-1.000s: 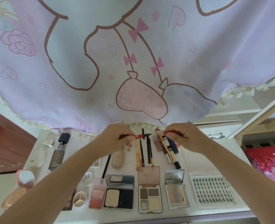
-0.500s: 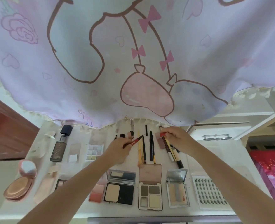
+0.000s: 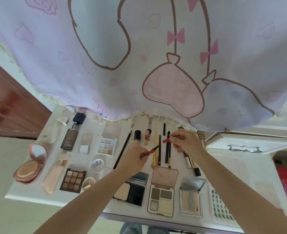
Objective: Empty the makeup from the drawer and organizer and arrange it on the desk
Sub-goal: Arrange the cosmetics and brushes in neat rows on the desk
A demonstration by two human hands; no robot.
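My left hand point(image 3: 134, 158) pinches a slim red liner pen point(image 3: 151, 150) with its dark tip bare, pointing up and right. My right hand point(image 3: 185, 144) pinches the pen's red cap point(image 3: 166, 140), held apart from the tip. Both hover over a row of pencils and brushes point(image 3: 159, 150) lying on the white desk point(image 3: 245, 168). Open palettes lie along the front edge: a black compact point(image 3: 131, 191), a pink-lidded brow palette point(image 3: 161, 200) and a mirrored one point(image 3: 190, 201).
A foundation bottle point(image 3: 71, 135), pastel palette point(image 3: 107, 146), brown palette point(image 3: 72, 180), round pink compact point(image 3: 30, 168) and white jar point(image 3: 98, 165) sit on the left. A lash tray point(image 3: 221, 206) lies at the right. A printed curtain point(image 3: 139, 56) hangs over the desk's back. A white drawer unit point(image 3: 240, 143) stands right.
The cap has come off the red pen: my hands, together a second ago, have drawn apart, left with the pen, right with the cap. The camera has tilted down and leftward.
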